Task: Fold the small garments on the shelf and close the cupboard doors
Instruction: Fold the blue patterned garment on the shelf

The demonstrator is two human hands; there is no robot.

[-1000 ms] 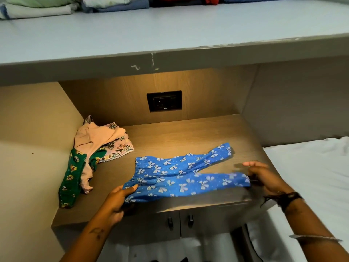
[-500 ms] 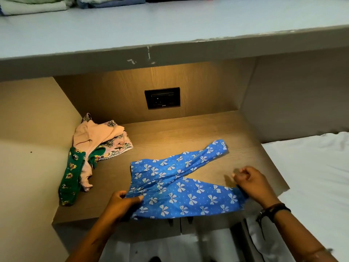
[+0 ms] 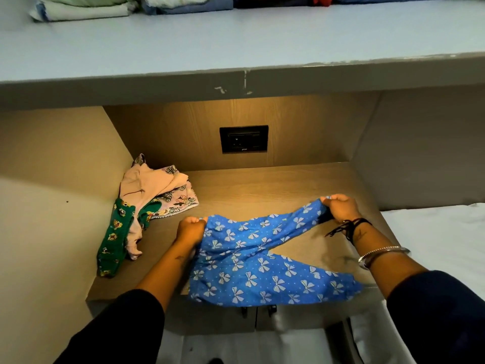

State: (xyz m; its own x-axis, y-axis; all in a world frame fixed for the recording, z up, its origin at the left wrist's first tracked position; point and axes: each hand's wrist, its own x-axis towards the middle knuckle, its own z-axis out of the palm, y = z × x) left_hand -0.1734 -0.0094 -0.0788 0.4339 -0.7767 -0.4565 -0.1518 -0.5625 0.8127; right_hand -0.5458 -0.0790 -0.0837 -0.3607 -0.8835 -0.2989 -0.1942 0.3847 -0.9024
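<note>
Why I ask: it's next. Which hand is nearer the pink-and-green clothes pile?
Left. The left hand is just right of the pile; the right hand is farther right, across the blue trousers.

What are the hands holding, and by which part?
Small blue bow-print fabric trousers: left hand grips the waist end, right hand grips the far leg's cuff.

Left hand (image 3: 190,229), right hand (image 3: 341,207) grip blue trousers (image 3: 252,261) over shelf (image 3: 262,185).

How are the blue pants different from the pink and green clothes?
The blue pants are spread out, gripped by the left hand and right hand; the pink and green clothes lie crumpled, untouched. The pants overhang the front; the clothes sit back left. Both are on the shelf.
</note>
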